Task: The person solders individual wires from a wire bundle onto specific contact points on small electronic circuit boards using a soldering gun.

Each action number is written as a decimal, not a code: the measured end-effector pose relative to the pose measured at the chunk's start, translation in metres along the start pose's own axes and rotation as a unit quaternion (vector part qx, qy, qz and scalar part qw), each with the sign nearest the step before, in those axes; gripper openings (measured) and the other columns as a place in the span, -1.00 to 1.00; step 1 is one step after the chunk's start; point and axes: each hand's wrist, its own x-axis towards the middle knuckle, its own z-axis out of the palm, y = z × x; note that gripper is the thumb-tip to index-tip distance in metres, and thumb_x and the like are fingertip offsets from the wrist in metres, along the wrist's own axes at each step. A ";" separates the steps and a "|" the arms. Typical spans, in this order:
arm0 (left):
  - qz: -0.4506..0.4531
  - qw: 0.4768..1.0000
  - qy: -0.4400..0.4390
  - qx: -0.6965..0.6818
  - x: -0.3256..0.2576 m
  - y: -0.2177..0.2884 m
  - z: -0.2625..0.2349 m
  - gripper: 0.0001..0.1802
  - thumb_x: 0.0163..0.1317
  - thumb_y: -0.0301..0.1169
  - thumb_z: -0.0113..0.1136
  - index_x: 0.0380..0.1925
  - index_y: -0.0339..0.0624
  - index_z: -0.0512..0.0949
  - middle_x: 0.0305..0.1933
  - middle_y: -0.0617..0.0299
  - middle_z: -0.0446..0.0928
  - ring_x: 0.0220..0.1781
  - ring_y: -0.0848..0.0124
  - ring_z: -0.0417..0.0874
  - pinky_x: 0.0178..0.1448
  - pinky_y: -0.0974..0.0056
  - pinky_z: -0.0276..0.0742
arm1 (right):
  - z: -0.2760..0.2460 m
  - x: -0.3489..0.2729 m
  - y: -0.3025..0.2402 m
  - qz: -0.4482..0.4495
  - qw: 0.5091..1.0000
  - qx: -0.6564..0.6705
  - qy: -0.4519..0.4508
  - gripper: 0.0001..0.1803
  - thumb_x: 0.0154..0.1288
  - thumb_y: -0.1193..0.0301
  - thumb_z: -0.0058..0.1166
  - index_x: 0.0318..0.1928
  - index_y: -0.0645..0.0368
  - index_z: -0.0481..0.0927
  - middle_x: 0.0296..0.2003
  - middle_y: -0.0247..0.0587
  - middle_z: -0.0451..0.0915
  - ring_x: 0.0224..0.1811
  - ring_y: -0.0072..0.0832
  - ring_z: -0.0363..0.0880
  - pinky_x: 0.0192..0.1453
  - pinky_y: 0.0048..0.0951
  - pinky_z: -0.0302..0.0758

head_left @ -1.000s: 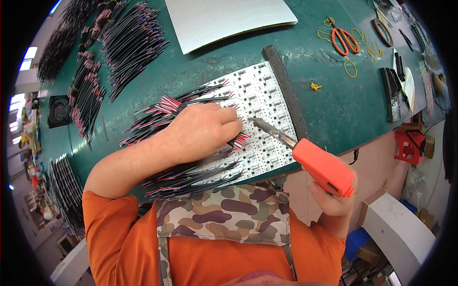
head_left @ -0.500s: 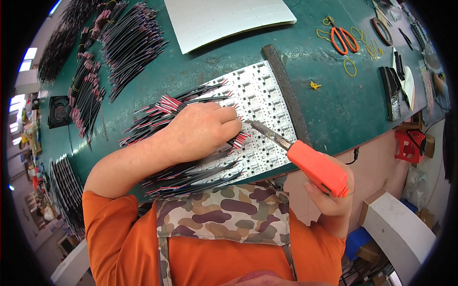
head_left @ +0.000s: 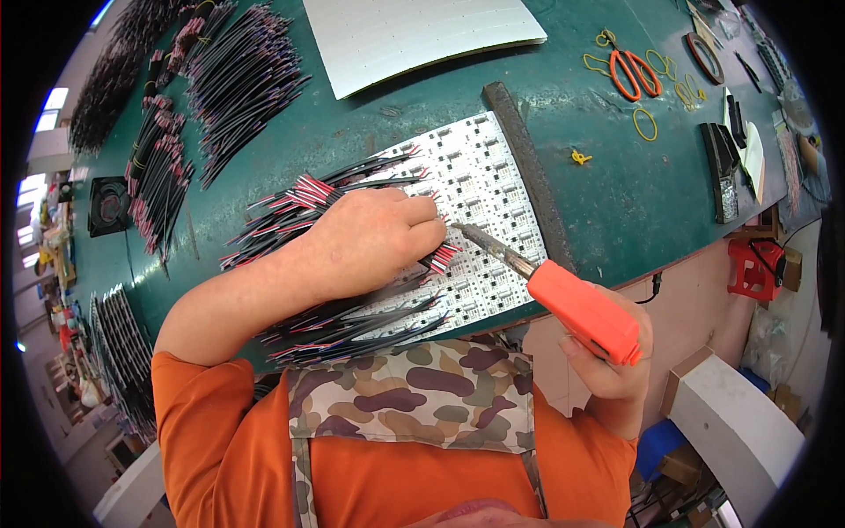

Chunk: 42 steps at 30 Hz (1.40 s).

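Observation:
A white circuit board panel [head_left: 471, 180] with rows of small dark parts lies on the green table. My left hand [head_left: 378, 233] is closed over it, gripping black cables [head_left: 437, 258] whose red and white wire ends stick out below the fingers. In my right hand [head_left: 616, 352] is a soldering iron [head_left: 585, 310] with an orange-red handle. Its dark tip reaches the panel just right of my left fingertips; whether it touches a pad I cannot tell. More cables [head_left: 378, 326] rest across the panel's left part, several with their ends at the board.
A dark bar [head_left: 528, 167] lies along the panel's right edge. Farther off are a stack of white panels [head_left: 422, 40], orange-handled scissors [head_left: 635, 75], yellow ties [head_left: 645, 124] and a black tool [head_left: 720, 172]. Cable bundles [head_left: 242, 88] fill the far left, near a small black fan [head_left: 109, 207].
The soldering iron and my right hand have shifted very slightly to the left. My left hand stays in place with the cables.

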 end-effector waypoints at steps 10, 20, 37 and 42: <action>-0.003 1.000 0.006 -0.004 -0.001 -0.001 0.000 -0.89 0.10 -0.43 0.10 -0.36 -0.19 0.51 -0.28 0.15 0.52 -0.22 0.16 0.63 -0.16 0.13 0.61 | -0.010 -0.009 0.006 -0.009 1.000 0.022 0.012 -0.49 0.04 0.57 0.29 0.07 0.42 0.55 -0.20 -0.08 0.69 -0.28 -0.34 0.68 -0.18 -0.39 0.57; -0.094 0.975 0.031 -0.200 0.004 -0.013 -0.039 -0.71 0.06 -0.47 0.42 -0.19 -0.24 0.64 -0.37 0.08 0.53 -0.31 0.15 0.55 -0.22 0.20 0.47 | -0.016 -0.015 0.000 -0.020 0.999 0.031 0.025 -0.42 0.04 0.61 0.27 0.14 0.46 0.47 -0.28 -0.14 0.68 -0.33 -0.47 0.64 -0.20 -0.45 0.56; -0.068 0.987 0.095 -0.106 -0.008 0.007 -0.011 -0.65 0.05 -0.50 0.37 -0.11 -0.12 0.59 -0.31 0.12 0.59 -0.30 0.11 0.63 -0.25 0.17 0.55 | -0.018 -0.033 0.008 -0.035 0.999 0.024 0.030 -0.40 0.03 0.60 0.29 0.14 0.48 0.46 -0.17 -0.06 0.68 -0.30 -0.40 0.67 -0.18 -0.42 0.57; -0.055 0.998 0.032 -0.027 -0.009 0.021 0.006 -0.74 0.02 -0.42 0.23 -0.22 -0.07 0.56 -0.37 0.21 0.50 -0.36 0.16 0.65 -0.35 0.11 0.59 | -0.017 -0.038 0.011 -0.012 0.999 0.038 0.017 -0.41 0.04 0.60 0.30 0.14 0.48 0.46 -0.17 -0.06 0.68 -0.27 -0.41 0.67 -0.15 -0.43 0.57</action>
